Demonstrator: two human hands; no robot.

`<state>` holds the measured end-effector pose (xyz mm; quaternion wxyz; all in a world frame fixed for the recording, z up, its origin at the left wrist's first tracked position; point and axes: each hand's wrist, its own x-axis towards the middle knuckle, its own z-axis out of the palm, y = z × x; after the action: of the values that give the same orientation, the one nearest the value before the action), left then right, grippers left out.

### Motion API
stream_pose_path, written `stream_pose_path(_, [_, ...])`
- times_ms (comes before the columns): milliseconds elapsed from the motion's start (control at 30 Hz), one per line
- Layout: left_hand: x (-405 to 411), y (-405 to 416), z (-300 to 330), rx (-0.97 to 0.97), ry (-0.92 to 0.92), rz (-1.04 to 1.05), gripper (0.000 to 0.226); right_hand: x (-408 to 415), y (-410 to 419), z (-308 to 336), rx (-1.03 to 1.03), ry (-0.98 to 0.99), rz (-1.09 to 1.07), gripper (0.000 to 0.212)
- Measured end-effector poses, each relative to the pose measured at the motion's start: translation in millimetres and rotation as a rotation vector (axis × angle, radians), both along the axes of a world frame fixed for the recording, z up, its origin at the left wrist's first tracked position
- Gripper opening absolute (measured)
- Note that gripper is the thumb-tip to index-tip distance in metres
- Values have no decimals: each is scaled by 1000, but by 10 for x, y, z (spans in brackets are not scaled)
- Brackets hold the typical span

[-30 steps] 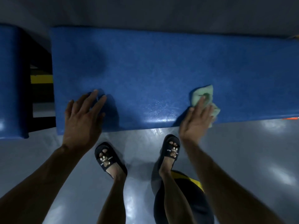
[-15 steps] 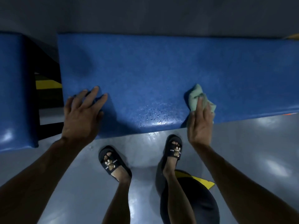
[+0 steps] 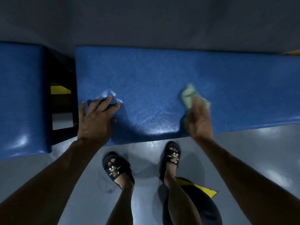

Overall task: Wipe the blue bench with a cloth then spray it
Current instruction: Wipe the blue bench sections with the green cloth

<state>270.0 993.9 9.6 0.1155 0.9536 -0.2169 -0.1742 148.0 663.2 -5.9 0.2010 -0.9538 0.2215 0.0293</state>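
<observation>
Head view: the right hand (image 3: 200, 122) presses a pale green cloth (image 3: 189, 95) flat-fingered onto the near right of the blue bench (image 3: 162, 75), while the left hand (image 3: 95, 120) braces, fingers spread, near its left end. The cloth looks soft, light and easily bunched, best pressed under the palm. Motion blur hides the right fingers' exact grip; no spray bottle shows.

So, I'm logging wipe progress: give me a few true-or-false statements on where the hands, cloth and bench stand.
1. The right hand presses the cloth on the bench. True.
2. The left hand holds a spray bottle. False: it rests flat on the bench, holding nothing.
3. The cloth is red. False: it is pale green.
4. A gap separates the bench from a second blue pad. True.
</observation>
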Motion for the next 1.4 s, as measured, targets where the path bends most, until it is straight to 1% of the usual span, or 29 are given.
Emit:
stream_pose_path(67, [10,-26,4,10,9,11,58,75,-140,28,15,87,-317,63])
stream_pose_path(100, [16,-34,5,12,7,15,57,155,-37,-13,4,98,-417,63])
stream_pose_path(133, [19,-37,2,12,5,20,57,240,124,-63,-23,67,-457,64])
stream_pose_path(167, [19,-38,0,12,4,25,56,326,342,-101,-57,11,-432,65])
stream_pose_path(233, [16,-51,-11,28,-1,27,56,424,813,-173,-133,-55,-229,61])
stream_pose_path(333, [11,-78,-16,68,-27,22,61,375,1188,-158,-133,-37,248,53])
stream_pose_path(400, [2,-100,-13,83,-46,18,63,396,947,-80,-138,-17,585,58])
stream_pose_path(433, [6,-110,-9,85,-49,13,63,419,709,-83,-175,-11,695,63])
stream_pose_path(467, [19,-118,0,90,-51,10,64,447,447,-92,-212,-12,736,64])
stream_pose_path(500, [29,-121,13,98,-52,8,64,464,155,-121,-242,-22,688,59])
stream_pose_path(567, [68,-135,49,115,-61,-6,69,486,-405,-80,-255,-10,387,51])
stream_pose_path(600, [108,-148,73,128,-63,-18,74,491,-623,-24,-234,25,240,53])
stream_pose_path(667, [217,-179,119,172,-44,-37,93,524,-821,29,-196,86,98,59])
stream_pose_path(733, [313,-217,143,214,-5,-41,112,632,-664,-58,-157,45,-61,61])
stream_pose_path(800, [394,-258,151,234,28,-51,124,779,-186,-194,-131,-9,-282,62])
stream_pose_path(833, [430,-279,150,246,51,-49,128,838,138,-245,-116,-32,-304,62])
stream_pose_path(867, [463,-303,150,258,79,-39,131,883,484,-254,-106,-51,-246,60])
stream_pose_path(900, [496,-322,144,267,102,-23,133,905,793,-248,-98,-76,-98,57])
stream_pose_path(967, [542,-335,151,290,125,-8,139,888,1086,-203,-43,-81,354,56])
stream_pose_path(1000, [551,-332,153,296,125,-7,141,913,1010,-187,-29,-69,578,58])
stream_pose_path(1033, [558,-321,151,291,114,-6,142,973,807,-191,-64,-68,760,59])
stream_pose_path(1067, [565,-306,152,286,109,-8,143,1050,535,-208,-107,-80,865,60])
stream_pose_path(1100, [574,-303,169,294,115,-16,143,1115,224,-271,-131,-84,882,58])
stream_pose_path(1133, [578,-303,175,307,127,-24,143,1153,-123,-332,-145,-89,801,54])
stream_pose_path(1200, [589,-321,177,319,150,-25,141,1180,-744,-299,-173,-77,456,51])
stream_pose_path(1267, [598,-335,164,333,146,-23,143,1177,-955,-214,-167,-40,142,55])
stream_pose_path(1333, [596,-327,142,347,146,-16,146,1271,-650,-232,-148,-19,-89,58])
stream_pose_path(1367, [593,-327,135,352,149,-13,146,1351,-379,-247,-159,-26,-146,59])
stream_pose_path(1400, [588,-328,128,356,153,-10,146,1430,-89,-257,-163,-48,-135,58])
